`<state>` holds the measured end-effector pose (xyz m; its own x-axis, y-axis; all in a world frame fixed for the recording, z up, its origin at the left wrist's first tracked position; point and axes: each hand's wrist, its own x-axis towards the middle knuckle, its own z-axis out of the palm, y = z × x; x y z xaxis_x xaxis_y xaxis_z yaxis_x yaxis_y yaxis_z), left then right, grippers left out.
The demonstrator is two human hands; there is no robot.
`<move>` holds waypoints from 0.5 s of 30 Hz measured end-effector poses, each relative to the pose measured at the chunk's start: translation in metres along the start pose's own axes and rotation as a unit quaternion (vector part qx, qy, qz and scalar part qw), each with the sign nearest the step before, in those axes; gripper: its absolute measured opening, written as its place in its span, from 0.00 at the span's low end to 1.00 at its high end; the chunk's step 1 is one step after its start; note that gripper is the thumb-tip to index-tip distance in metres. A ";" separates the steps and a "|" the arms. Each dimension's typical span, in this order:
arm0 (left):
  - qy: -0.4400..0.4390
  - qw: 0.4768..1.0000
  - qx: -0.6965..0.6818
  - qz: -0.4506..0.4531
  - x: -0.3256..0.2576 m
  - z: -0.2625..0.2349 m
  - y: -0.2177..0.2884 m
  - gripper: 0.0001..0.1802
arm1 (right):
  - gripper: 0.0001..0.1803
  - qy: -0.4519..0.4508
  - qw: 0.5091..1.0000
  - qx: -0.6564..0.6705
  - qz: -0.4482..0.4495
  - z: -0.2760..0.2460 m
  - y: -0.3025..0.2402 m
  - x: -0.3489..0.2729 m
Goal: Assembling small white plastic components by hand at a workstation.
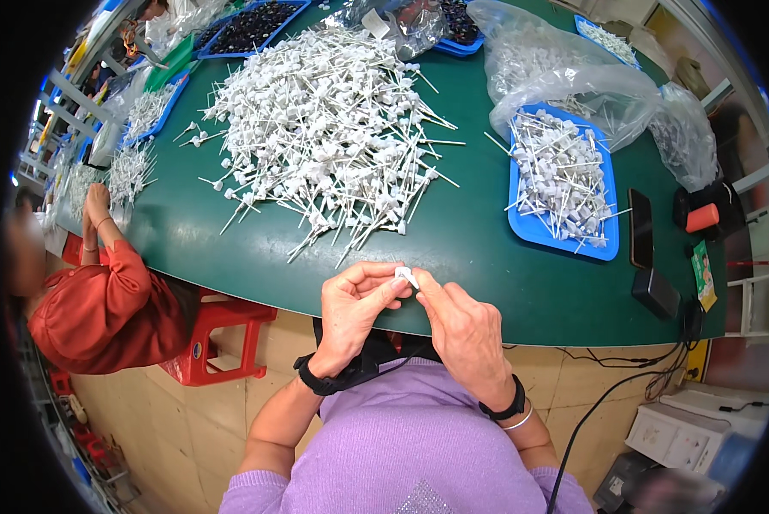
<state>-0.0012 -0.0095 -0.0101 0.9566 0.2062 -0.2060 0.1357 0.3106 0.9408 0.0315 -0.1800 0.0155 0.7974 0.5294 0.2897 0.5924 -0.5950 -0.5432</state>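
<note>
Just off the near edge of the green table, my two hands meet around a small white plastic piece. My left hand pinches it between thumb and fingers. From the other side, the bent fingers of my right hand close on the same piece, hiding part of it. Beyond my hands spreads a large heap of white plastic parts with thin white stems. More of these parts fill a blue tray on the right.
A clear plastic bag lies behind the tray. A phone and a black box sit near the right edge. Dark pieces fill blue trays at the back. At left, a person in red works beside a red stool.
</note>
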 end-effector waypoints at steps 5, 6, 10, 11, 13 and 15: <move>-0.001 1.000 0.005 -0.001 0.000 0.000 0.000 0.13 | 0.23 -0.001 1.000 0.002 -0.004 -0.001 0.001 0.000; -0.002 1.000 0.005 0.000 0.000 0.000 0.000 0.13 | 0.23 -0.002 1.000 0.001 -0.004 -0.001 0.001 0.000; 0.000 1.000 0.008 0.003 0.000 -0.001 -0.002 0.13 | 0.22 -0.005 1.000 -0.003 -0.005 -0.002 0.001 0.000; 0.001 1.000 0.008 0.007 0.000 -0.001 -0.002 0.13 | 0.22 -0.006 1.000 -0.004 -0.005 -0.002 0.001 0.000; 0.002 1.000 0.009 0.014 0.000 0.000 -0.003 0.13 | 0.22 -0.008 1.000 -0.001 -0.002 -0.003 0.002 0.001; 0.004 1.000 0.018 0.024 0.000 0.000 -0.005 0.13 | 0.21 -0.008 1.000 0.003 -0.002 -0.003 0.001 0.001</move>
<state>-0.0022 -0.0106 -0.0146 0.9599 0.2281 -0.1630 0.0992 0.2674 0.9585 0.0333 -0.1824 0.0175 0.7935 0.5408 0.2792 0.5942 -0.5893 -0.5474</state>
